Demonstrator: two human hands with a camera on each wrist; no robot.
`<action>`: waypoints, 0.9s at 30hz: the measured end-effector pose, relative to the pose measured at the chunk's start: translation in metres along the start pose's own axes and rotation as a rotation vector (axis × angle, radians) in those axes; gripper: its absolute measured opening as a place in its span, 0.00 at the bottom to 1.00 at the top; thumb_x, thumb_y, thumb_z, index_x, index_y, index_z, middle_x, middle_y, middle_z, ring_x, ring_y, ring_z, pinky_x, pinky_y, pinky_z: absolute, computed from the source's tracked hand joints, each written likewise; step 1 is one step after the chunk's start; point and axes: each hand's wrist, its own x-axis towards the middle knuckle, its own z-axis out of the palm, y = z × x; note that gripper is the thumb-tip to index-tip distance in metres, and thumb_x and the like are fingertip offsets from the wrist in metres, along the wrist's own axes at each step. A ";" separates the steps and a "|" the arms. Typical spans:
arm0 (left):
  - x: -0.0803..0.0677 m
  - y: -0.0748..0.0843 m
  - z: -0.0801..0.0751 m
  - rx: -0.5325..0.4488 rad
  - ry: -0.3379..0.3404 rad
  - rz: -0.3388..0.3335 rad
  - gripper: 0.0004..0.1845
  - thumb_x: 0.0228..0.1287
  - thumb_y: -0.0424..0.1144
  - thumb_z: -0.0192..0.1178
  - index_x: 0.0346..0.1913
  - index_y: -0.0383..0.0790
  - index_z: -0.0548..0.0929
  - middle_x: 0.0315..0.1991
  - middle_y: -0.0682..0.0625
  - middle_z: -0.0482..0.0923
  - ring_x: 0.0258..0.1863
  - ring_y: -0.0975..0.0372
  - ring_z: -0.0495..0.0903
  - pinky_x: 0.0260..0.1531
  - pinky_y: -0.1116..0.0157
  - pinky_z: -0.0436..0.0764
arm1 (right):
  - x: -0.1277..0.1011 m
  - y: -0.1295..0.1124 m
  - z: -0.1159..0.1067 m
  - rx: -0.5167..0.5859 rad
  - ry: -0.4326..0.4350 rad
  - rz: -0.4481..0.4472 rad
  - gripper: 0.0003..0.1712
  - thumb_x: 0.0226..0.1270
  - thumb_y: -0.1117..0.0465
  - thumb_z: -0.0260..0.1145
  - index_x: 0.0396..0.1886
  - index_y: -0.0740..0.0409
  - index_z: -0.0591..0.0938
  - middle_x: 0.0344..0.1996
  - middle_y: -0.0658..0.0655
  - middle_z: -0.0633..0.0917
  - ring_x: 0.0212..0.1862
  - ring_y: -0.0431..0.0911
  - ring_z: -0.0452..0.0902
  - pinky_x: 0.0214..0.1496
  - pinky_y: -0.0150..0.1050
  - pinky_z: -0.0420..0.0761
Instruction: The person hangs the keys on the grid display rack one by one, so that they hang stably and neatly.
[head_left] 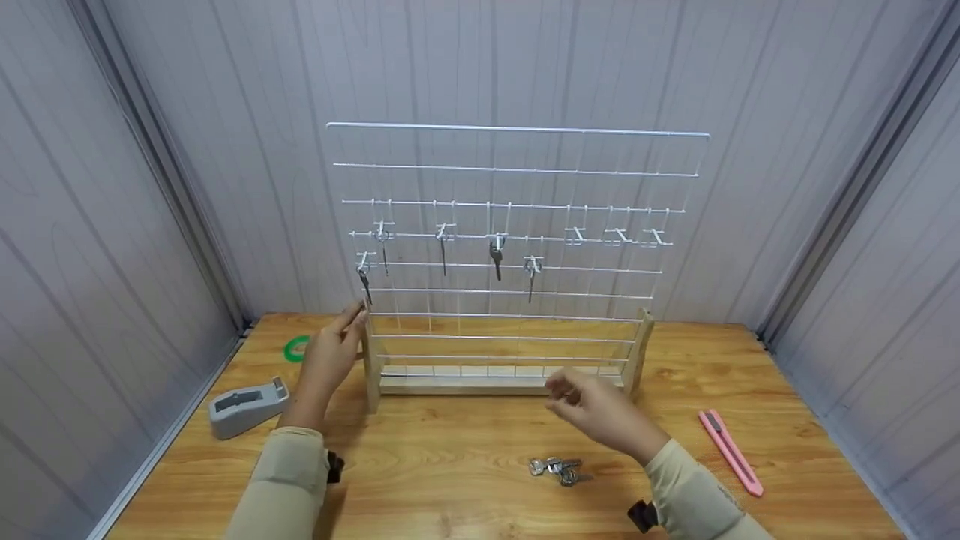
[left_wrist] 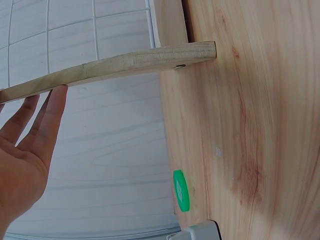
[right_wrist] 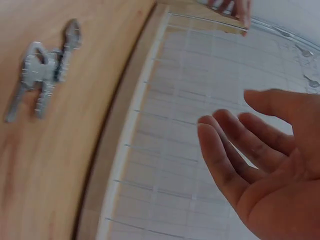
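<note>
Two grips differ: left grip (head_left: 330,356) seemingly clamped on the rack (head_left: 461,389), right grip (head_left: 602,410) apart.

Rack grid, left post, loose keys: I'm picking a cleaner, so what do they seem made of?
Rack grid: probably metal wire, whitish and smooth-looking, since it runs thin and straight; coated or plated, I can't tell. Left post: apparently wood, pale and seemingly unpainted, as grain shows. Loose keys: likely metal, silvery and shiny, judging by their glints.

Shiny metal keys (head_left: 555,469), smooth wood-grain table (head_left: 442,465)
</note>
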 end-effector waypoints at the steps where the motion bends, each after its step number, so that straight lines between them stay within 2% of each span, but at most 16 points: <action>1: 0.000 0.000 0.000 0.002 0.001 0.001 0.30 0.85 0.59 0.48 0.81 0.51 0.71 0.77 0.36 0.73 0.71 0.38 0.79 0.54 0.50 0.93 | -0.001 0.004 0.005 -0.003 -0.042 -0.008 0.13 0.79 0.55 0.69 0.57 0.54 0.84 0.47 0.51 0.90 0.48 0.44 0.86 0.48 0.33 0.89; 5: 0.001 0.000 0.000 -0.006 -0.006 -0.010 0.30 0.85 0.59 0.48 0.82 0.52 0.70 0.77 0.37 0.72 0.72 0.39 0.78 0.54 0.51 0.93 | -0.004 0.018 0.022 0.008 -0.189 -0.018 0.15 0.79 0.56 0.69 0.58 0.58 0.85 0.49 0.56 0.90 0.49 0.47 0.86 0.47 0.36 0.88; 9: 0.000 0.000 -0.001 -0.017 -0.022 -0.002 0.32 0.85 0.60 0.48 0.83 0.53 0.68 0.78 0.37 0.70 0.71 0.39 0.79 0.53 0.53 0.94 | -0.007 0.028 0.036 0.017 -0.279 0.003 0.16 0.77 0.55 0.71 0.55 0.61 0.86 0.46 0.55 0.91 0.47 0.45 0.86 0.45 0.36 0.87; 12: 0.000 0.000 -0.001 -0.014 -0.023 0.006 0.32 0.85 0.61 0.48 0.83 0.53 0.67 0.78 0.36 0.70 0.70 0.39 0.80 0.52 0.54 0.94 | -0.008 0.032 0.043 0.001 -0.301 0.017 0.15 0.74 0.52 0.74 0.49 0.58 0.87 0.41 0.50 0.90 0.42 0.41 0.84 0.42 0.34 0.85; 16: 0.000 -0.001 -0.001 -0.011 -0.019 0.001 0.32 0.85 0.61 0.49 0.83 0.53 0.67 0.78 0.36 0.71 0.70 0.39 0.80 0.52 0.54 0.94 | -0.011 0.034 0.048 -0.009 -0.320 0.018 0.11 0.72 0.54 0.76 0.44 0.54 0.86 0.40 0.49 0.88 0.38 0.36 0.79 0.40 0.32 0.83; 22: 0.001 -0.001 -0.002 -0.014 -0.025 -0.002 0.32 0.85 0.61 0.48 0.83 0.54 0.67 0.78 0.36 0.71 0.71 0.38 0.79 0.53 0.53 0.94 | -0.012 0.035 0.054 -0.065 -0.316 -0.030 0.08 0.71 0.57 0.77 0.42 0.53 0.86 0.39 0.50 0.87 0.36 0.33 0.75 0.37 0.29 0.79; 27: 0.001 0.000 -0.001 -0.015 -0.028 -0.018 0.32 0.84 0.62 0.48 0.83 0.55 0.67 0.79 0.37 0.70 0.72 0.38 0.78 0.54 0.52 0.94 | -0.011 0.036 0.059 -0.109 -0.311 -0.036 0.08 0.71 0.56 0.77 0.41 0.52 0.85 0.38 0.48 0.85 0.35 0.32 0.72 0.36 0.29 0.77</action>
